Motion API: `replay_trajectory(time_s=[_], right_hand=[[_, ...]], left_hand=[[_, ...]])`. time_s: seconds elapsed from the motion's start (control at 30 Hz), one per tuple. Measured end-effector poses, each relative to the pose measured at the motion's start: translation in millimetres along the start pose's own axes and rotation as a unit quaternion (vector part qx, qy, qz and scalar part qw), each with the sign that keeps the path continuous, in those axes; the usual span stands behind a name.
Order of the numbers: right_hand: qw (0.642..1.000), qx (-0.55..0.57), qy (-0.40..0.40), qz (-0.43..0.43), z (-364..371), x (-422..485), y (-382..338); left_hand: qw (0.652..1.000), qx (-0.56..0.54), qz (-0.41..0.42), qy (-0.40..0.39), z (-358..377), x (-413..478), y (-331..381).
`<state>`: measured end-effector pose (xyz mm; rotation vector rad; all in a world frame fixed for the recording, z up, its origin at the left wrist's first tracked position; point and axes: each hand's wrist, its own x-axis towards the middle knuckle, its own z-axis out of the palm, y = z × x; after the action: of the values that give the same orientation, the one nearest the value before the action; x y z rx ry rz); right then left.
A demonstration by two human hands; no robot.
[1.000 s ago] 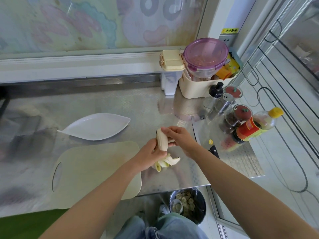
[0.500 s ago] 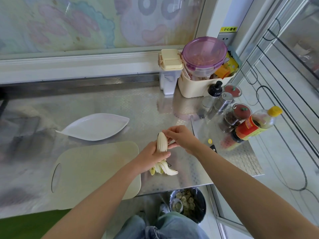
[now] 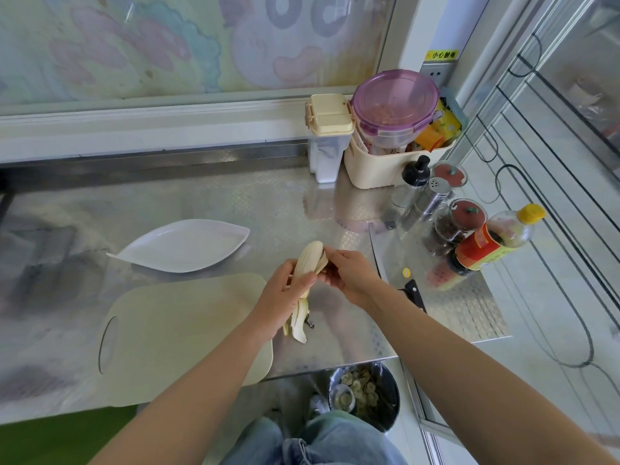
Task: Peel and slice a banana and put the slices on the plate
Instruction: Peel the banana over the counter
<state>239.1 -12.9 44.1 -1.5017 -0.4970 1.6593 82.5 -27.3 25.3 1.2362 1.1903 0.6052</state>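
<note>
Banana (image 3: pixel 310 260) first: you've got exactly one, held up over the steel counter (image 3: pixel 235 203), just off the right edge of the cutting board (image 3: pixel 181 330), between it and the knife (image 3: pixel 414 293). Its long axis runs near upright with a slight lean. The bare, pale, rounded tip points up and away from you, and limp peel strips (image 3: pixel 298 323) dangle toward you; I can't tell exactly how many. Your left hand (image 3: pixel 285 300) has its fingers wrapped round the lower half, and your right hand (image 3: pixel 352 275) is pinching a flap of peel near the top. Otherwise it's one glossy white leaf-shaped plate (image 3: pixel 188 246), one cream plastic board with a handle slot, and one black-handled knife lying flat. At the right there are two metal shakers (image 3: pixel 432 199) and one yellow-capped bottle (image 3: pixel 496 239).
</note>
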Motion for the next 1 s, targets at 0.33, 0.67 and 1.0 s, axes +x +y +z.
replay_trajectory(time_s=[0.33, 0.67, 1.0], right_hand=[[0.983, 0.163, 0.005, 0.081, 12.5, -7.0, -2.5], [0.977, 0.030, 0.171, 0.126, -26.1, 1.5, 26.8], [0.948, -0.273, 0.030, -0.161, 9.1, -12.5, -3.4]], left_hand=[[0.975, -0.215, -0.048, 0.036, 10.1, -2.5, 4.0], [0.946, -0.257, -0.046, 0.190, -9.5, 7.7, 3.3], [0.986, -0.128, -0.006, 0.108, 3.1, 0.4, 16.0]])
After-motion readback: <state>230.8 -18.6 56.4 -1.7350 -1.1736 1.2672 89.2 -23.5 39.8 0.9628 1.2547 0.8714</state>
